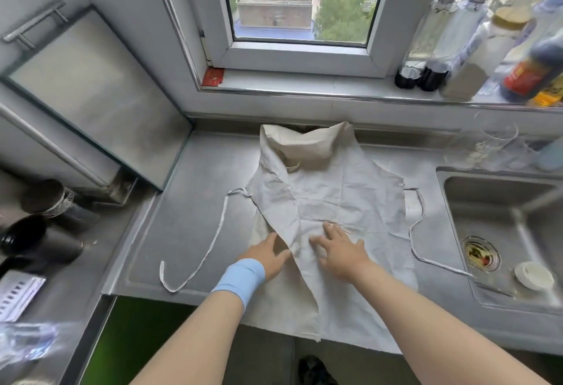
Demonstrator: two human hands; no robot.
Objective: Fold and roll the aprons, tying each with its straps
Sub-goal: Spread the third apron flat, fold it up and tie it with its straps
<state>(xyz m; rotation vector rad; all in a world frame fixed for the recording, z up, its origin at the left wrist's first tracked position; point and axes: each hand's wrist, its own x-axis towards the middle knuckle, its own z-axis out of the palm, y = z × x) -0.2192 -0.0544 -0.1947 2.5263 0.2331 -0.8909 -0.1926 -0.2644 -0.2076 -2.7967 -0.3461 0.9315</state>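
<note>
The apron [335, 196] is laid flat on the worktop [189, 202], bib at the back edge, hem overhanging the front edge; its left side is folded diagonally inward; the left grip [268, 255] is released, laid flat at the fold; the right grip [341, 250] is released, fingers spread on the cloth; the left strap [213, 241] is looped toward the front left corner; the right strap [417, 232] is trailed to the sink [499, 202] rim.

Bottles [493, 46] crowd the windowsill [304, 83], and a small white dish [533, 275], perhaps a lid, sits in the sink [475, 202].
</note>
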